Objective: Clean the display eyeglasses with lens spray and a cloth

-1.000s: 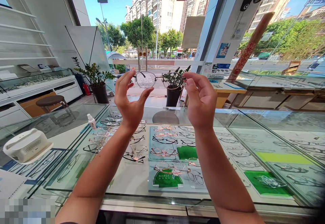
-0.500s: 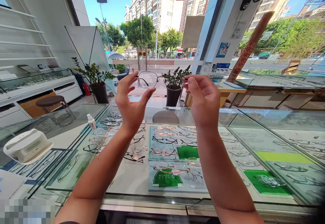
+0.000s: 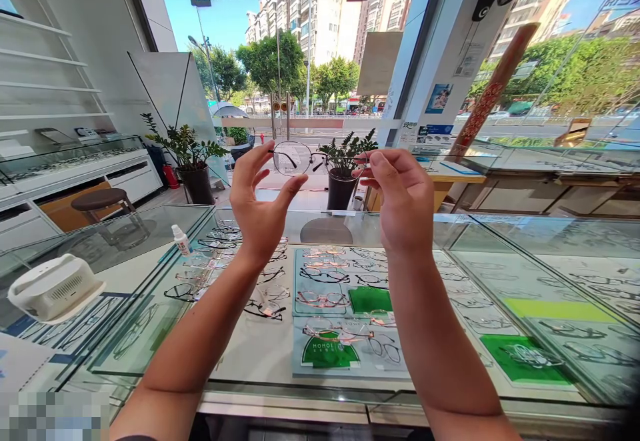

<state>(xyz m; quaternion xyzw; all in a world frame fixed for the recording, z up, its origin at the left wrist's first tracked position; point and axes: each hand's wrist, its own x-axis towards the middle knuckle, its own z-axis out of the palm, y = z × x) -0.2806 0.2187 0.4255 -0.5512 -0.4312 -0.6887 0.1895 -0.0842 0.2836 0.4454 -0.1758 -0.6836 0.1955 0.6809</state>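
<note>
A thin metal pair of glasses (image 3: 295,159) is held up at eye height, in front of the window. My left hand (image 3: 257,204) pinches its left end with the fingertips, thumb spread below. My right hand (image 3: 403,201) pinches the right end between thumb and forefinger, the other fingers curled. Both forearms rise from the bottom of the view over a glass display counter (image 3: 450,234). The right lens of the glasses is partly hidden against a potted plant (image 3: 344,167) behind it.
Under the counter glass lie several spectacle frames (image 3: 325,274) on trays with green cards (image 3: 369,299). A white device (image 3: 53,286) and a small dropper bottle (image 3: 181,239) stand at the left. A second potted plant (image 3: 190,154) and a brown stool (image 3: 100,199) stand beyond.
Both hands have sunk a little and the glasses have shifted slightly right. My right hand's fingers have closed tighter on the frame end.
</note>
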